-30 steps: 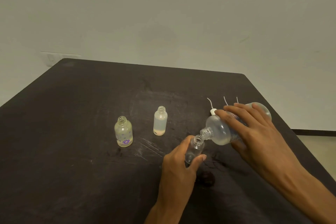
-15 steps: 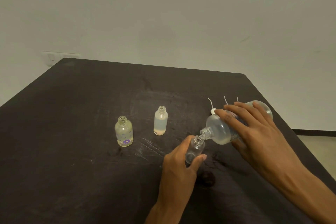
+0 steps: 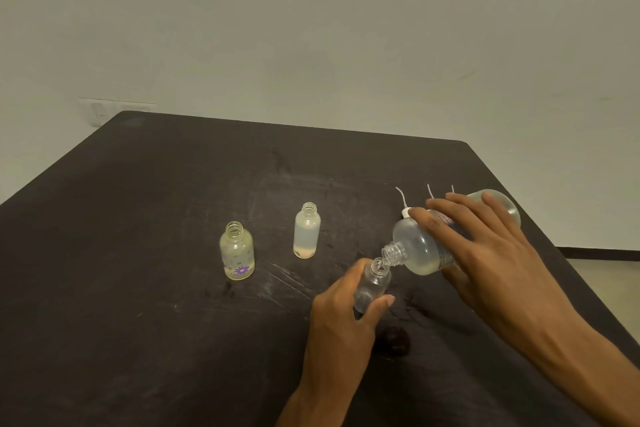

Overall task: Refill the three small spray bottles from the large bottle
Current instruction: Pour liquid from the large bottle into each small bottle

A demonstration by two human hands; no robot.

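My right hand (image 3: pixel 485 253) grips the large clear bottle (image 3: pixel 420 250), tipped on its side with its open neck pointing down-left. That neck touches the mouth of a small clear bottle (image 3: pixel 372 282), which my left hand (image 3: pixel 341 315) holds tilted just above the table. Two more small bottles stand upright and uncapped to the left: a frosted one (image 3: pixel 307 230) with a little liquid at the bottom, and a flower-printed one (image 3: pixel 237 251) with yellowish liquid.
The dark table (image 3: pixel 138 288) ends close behind my right hand. Spray heads with thin white tubes (image 3: pixel 401 199) lie behind the large bottle, mostly hidden. A dark cap (image 3: pixel 396 340) sits near my left wrist. A wall socket (image 3: pixel 100 111) is at back left.
The large bottle's neck has dipped slightly lower onto the small bottle's mouth. Both hands have otherwise stayed in place.
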